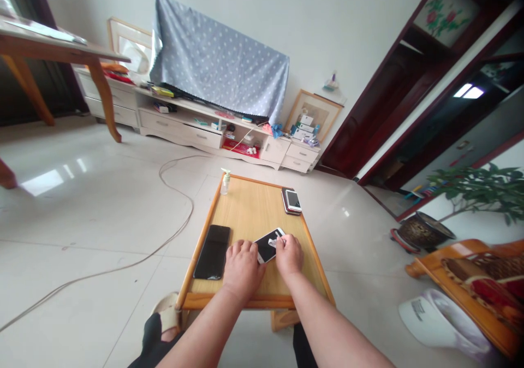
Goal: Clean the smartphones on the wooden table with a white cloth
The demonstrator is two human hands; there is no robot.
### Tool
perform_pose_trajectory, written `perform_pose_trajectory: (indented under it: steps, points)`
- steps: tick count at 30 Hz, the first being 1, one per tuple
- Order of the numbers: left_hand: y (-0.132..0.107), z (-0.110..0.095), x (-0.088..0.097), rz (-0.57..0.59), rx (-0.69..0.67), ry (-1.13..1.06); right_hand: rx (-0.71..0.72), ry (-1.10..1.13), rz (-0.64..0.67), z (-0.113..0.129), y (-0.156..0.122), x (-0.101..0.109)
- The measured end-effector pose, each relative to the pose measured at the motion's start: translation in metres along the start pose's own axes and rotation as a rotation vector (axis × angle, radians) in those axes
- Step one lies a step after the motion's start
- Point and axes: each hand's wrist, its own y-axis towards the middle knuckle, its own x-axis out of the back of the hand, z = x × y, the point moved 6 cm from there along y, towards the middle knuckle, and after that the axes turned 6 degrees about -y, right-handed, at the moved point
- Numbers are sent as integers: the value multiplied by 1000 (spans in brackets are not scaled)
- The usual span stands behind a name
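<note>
A white-framed smartphone [267,252] with a dark screen lies at an angle on a small wooden table [249,199]. My left hand [244,267] is closed at the phone's left edge, the thumb side against it. Pinched in my right hand [290,254] is a small crumpled white wipe [272,242], held over the screen. A larger black device with a glossy screen [212,252], like a tablet or big phone, lies flat left of my left hand. At the far right of the table sits a stack of phones [292,200], a white one on top.
A clear pump bottle [225,183] stands at the table's far left corner. Beyond is a low white cabinet [176,125] below a blue dotted cloth [221,57]. A cable [180,229] crosses the floor. A white bin [429,321] and potted plant [426,231] are to the right.
</note>
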Motion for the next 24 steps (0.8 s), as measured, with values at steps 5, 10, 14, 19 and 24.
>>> perform_pose_trajectory:
  steps: [5,10,14,19,24]
  points:
    - [1,-2,0,-18,-19,22,-12,11,3,-3,1,-3]
    - [1,-2,-6,-20,-33,0,-13,20,21,-3,-1,-4]
    - [1,-4,-11,-14,-55,-13,-2,24,28,-2,-2,-2]
    - [0,-3,-10,-5,-46,-8,42,19,33,5,-6,7]
    - [3,-1,-10,-11,-35,1,128,31,68,20,-29,12]
